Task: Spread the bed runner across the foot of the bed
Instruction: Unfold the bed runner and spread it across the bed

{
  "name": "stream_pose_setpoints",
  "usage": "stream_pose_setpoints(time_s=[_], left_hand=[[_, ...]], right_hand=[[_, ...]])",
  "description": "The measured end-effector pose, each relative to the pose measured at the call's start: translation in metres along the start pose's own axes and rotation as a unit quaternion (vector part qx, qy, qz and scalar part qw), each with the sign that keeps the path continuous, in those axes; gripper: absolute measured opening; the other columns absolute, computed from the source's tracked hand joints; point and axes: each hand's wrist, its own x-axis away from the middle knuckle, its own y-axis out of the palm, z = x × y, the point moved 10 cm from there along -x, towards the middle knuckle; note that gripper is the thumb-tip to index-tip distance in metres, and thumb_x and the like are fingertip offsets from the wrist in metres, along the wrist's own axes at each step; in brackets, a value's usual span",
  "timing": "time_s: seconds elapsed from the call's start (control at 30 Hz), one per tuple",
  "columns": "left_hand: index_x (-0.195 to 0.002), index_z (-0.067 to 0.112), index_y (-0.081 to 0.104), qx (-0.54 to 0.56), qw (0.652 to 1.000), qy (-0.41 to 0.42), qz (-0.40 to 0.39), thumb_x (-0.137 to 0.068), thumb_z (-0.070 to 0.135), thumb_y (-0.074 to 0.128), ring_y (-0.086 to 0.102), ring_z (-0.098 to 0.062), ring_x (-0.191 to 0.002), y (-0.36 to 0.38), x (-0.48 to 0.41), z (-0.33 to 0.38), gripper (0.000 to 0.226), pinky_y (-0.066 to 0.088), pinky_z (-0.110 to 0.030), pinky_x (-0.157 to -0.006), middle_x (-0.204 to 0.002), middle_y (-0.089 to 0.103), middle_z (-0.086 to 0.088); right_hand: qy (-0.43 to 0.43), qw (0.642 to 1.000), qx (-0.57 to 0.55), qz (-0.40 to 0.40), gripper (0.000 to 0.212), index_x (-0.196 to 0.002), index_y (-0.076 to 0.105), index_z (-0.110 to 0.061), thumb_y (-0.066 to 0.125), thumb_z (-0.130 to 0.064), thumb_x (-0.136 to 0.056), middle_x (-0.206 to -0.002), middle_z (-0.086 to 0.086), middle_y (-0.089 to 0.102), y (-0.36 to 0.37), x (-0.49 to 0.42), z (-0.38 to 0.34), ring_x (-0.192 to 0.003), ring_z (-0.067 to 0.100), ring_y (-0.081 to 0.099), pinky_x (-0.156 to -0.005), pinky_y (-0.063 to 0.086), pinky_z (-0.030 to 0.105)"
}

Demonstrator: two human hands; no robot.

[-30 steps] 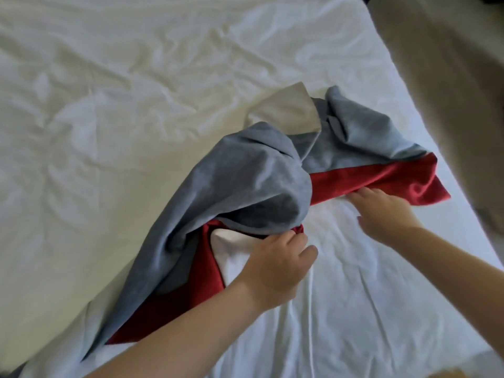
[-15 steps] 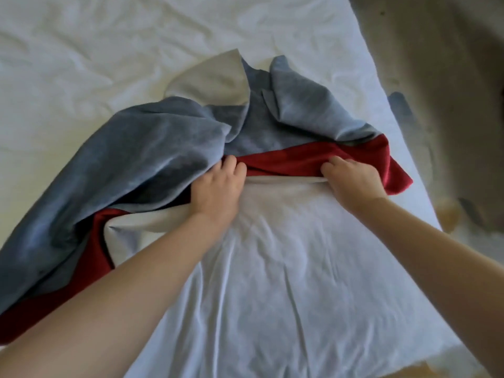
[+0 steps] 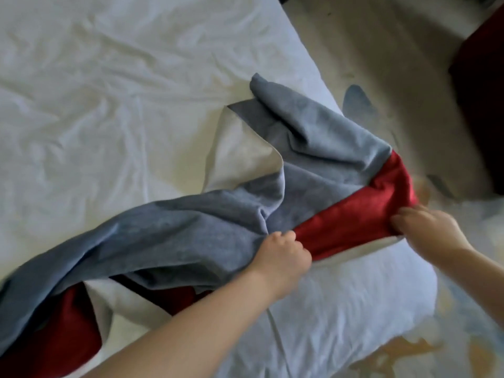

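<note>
Bed runner (image 3: 204,227) cloth was held fast in both grips. The left grip (image 3: 283,257), a bare hand with curled fingers, was clamped on a bunch of fabric where the grey-blue face met the red band. The right grip (image 3: 428,230), the other bare hand, was clamped on the end of that red band, right at the right edge of the bed (image 3: 81,105) and close to its near corner. Between the two grips the red band ran fairly straight over the bed, with a narrow strip of pale lining showing along its near side. Both bare forearms reached in from the near side of the bed. The rest of the runner lay crumpled on the bed, slanting from the right edge down to the near left part. It sat in loose grey-blue folds, and one corner was turned over toward the middle of the bed, showing its pale underside. At the near left part of the bed more red band and pale lining showed beneath the grey-blue folds. A wrinkled white sheet covered the bed around it. Beyond the bed's right edge lay a beige floor (image 3: 395,64). On it, well apart from the bed, stood a dark red object (image 3: 482,110), cut off by the frame and too blurred to identify.
</note>
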Motion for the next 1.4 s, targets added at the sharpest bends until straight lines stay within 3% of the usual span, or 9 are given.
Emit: stream_pose_setpoints(time_s=[0.13,0.43,0.6,0.73,0.87,1.1,1.2,1.27,1.4], left_hand=[[-0.092,0.012,0.067,0.067,0.995,-0.075,0.008,-0.087,0.047,0.047,0.054,-0.030,-0.095,0.001,0.002,-0.027,0.041,0.036,-0.037,-0.078,-0.093,0.066,-0.010],[-0.110,0.013,0.057,0.098,0.913,-0.354,0.177,-0.089,0.010,0.049,0.053,-0.030,-0.096,-0.058,0.026,-0.181,0.023,0.046,-0.040,-0.071,-0.108,0.057,-0.008],[-0.106,0.005,0.048,0.205,0.842,-0.487,0.113,-0.089,0.021,0.057,0.056,-0.038,-0.094,-0.006,0.055,-0.223,0.025,0.042,-0.039,-0.066,-0.102,0.057,-0.016],[-0.082,0.014,0.050,0.294,0.819,-0.492,0.019,-0.083,0.030,0.060,0.058,-0.028,-0.080,0.037,0.056,-0.229,0.019,0.046,-0.035,-0.066,-0.084,0.059,-0.005],[-0.063,0.020,0.050,0.286,0.812,-0.507,0.049,-0.080,0.023,0.056,0.056,-0.027,-0.067,0.031,0.065,-0.251,0.019,0.040,-0.030,-0.056,-0.067,0.054,0.000],[-0.084,0.015,0.056,0.197,0.827,-0.515,0.112,-0.089,0.027,0.053,0.056,-0.027,-0.075,0.009,0.088,-0.288,0.013,0.040,-0.033,-0.059,-0.081,0.058,-0.003],[-0.090,0.015,0.048,0.267,0.807,-0.511,0.132,-0.086,0.044,0.054,0.054,-0.020,-0.066,0.014,0.092,-0.281,0.030,0.037,-0.030,-0.053,-0.076,0.057,0.000],[-0.092,0.016,0.041,0.301,0.802,-0.503,0.111,-0.077,0.059,0.058,0.051,-0.014,-0.062,0.020,0.097,-0.270,0.049,0.034,-0.028,-0.049,-0.073,0.053,0.004],[-0.099,0.020,0.046,0.188,0.868,-0.456,0.059,-0.074,0.063,0.059,0.059,-0.019,-0.077,0.017,0.111,-0.245,0.052,0.046,-0.032,-0.062,-0.085,0.059,0.003]], right_hand=[[0.015,0.992,-0.015,-0.125,0.027,-0.092,0.063,-0.029,0.050,-0.012,-0.075,-0.094,-0.011,0.057,0.039,0.014,-0.017,-0.102,0.012,0.057,-0.072,0.049,0.026],[-0.047,0.984,-0.156,0.073,0.020,-0.098,0.063,-0.022,0.049,-0.013,-0.085,-0.094,-0.001,0.057,-0.081,-0.087,-0.093,-0.095,0.022,0.056,-0.056,0.042,0.032],[-0.119,0.961,-0.201,0.145,0.036,-0.119,0.052,-0.024,0.050,-0.006,-0.088,-0.110,0.002,0.054,-0.153,-0.165,-0.154,-0.101,0.025,0.054,-0.061,0.043,0.034],[-0.205,0.966,-0.139,0.073,0.050,-0.135,0.040,-0.028,0.039,-0.006,-0.090,-0.105,0.003,0.056,-0.160,-0.210,-0.224,-0.089,0.027,0.057,-0.060,0.040,0.036],[-0.246,0.969,-0.008,0.016,0.026,-0.107,0.058,-0.016,0.048,-0.002,-0.087,-0.081,-0.001,0.050,-0.137,-0.230,-0.271,-0.074,0.022,0.051,-0.049,0.027,0.027],[-0.151,0.963,-0.193,0.114,0.027,-0.108,0.054,-0.013,0.045,-0.001,-0.086,-0.093,0.009,0.061,-0.173,-0.267,-0.250,-0.076,0.031,0.056,-0.056,0.034,0.030],[-0.192,0.954,-0.220,0.063,0.034,-0.111,0.046,-0.025,0.044,-0.004,-0.085,-0.088,0.002,0.057,-0.167,-0.263,-0.246,-0.069,0.027,0.052,-0.052,0.034,0.031],[-0.263,0.951,-0.162,0.018,0.029,-0.104,0.047,-0.034,0.047,-0.014,-0.083,-0.093,0.000,0.058,-0.152,-0.249,-0.242,-0.078,0.026,0.056,-0.060,0.045,0.035],[-0.387,0.919,0.079,0.016,0.048,-0.120,0.046,-0.033,0.065,-0.024,-0.078,-0.116,-0.007,0.052,-0.117,-0.213,-0.227,-0.108,0.017,0.054,-0.078,0.048,0.033]])
